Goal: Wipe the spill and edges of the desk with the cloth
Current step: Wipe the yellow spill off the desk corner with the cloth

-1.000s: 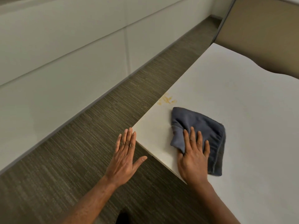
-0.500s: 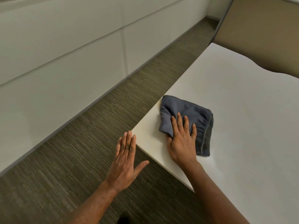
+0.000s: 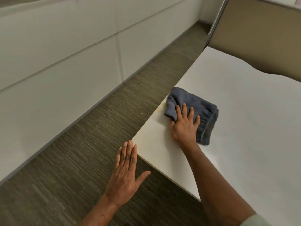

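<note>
A folded dark blue-grey cloth [image 3: 193, 103] lies on the white desk [image 3: 244, 128], close to its left edge. My right hand [image 3: 184, 124] presses flat on the cloth's near part, fingers spread over the bunched fabric. A faint yellowish trace of the spill [image 3: 160, 109] shows on the desk just left of the cloth, by the edge; the cloth covers the rest. My left hand [image 3: 127, 168] hovers open beside the desk's near-left corner, over the floor, holding nothing, its fingertips almost at the corner.
Brown striped carpet [image 3: 97, 144] runs along the desk's left side, bounded by a white panelled wall [image 3: 65, 62]. A tan partition [image 3: 260, 38] stands behind the desk's far edge, which curves in a wave.
My right hand slid the cloth away from me along the left edge, over the yellow spill, which showed uncovered a second ago. The left hand has barely moved.
</note>
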A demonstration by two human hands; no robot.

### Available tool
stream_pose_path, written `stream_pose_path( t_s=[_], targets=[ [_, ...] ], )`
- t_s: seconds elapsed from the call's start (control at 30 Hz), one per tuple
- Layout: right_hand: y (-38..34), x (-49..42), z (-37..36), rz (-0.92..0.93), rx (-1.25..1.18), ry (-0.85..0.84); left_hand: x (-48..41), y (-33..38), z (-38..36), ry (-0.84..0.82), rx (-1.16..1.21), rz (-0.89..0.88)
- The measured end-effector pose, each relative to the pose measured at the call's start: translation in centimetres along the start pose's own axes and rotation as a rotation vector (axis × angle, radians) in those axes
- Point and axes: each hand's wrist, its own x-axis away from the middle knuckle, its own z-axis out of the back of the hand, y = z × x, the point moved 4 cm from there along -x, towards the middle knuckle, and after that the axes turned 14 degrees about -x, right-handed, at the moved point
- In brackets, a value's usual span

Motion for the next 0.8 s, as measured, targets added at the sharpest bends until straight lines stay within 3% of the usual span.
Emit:
stream_pose_path(
  t_s=[0.27,0.4,0.63,0.8],
  targets=[
    [-3.2,4.5,-1.9,0.281,0.038,-0.097,0.0,-0.1,-0.1,-0.013,-0.002,0.0],
    [-0.8,6.5,-1.3,0.152,0.032,-0.047,0.2,-0.3,-0.1,-0.037,0.003,0.002],
    [1.0,-1.1,1.3,-0.078,0.032,0.019,0.0,-0.2,0.5,-0.019,0.02,-0.019],
    [0.2,-4.0,1.0,-0.079,0.039,0.032,-0.3,-0.3,0.5,-0.001,0.011,-0.027]
  ],
)
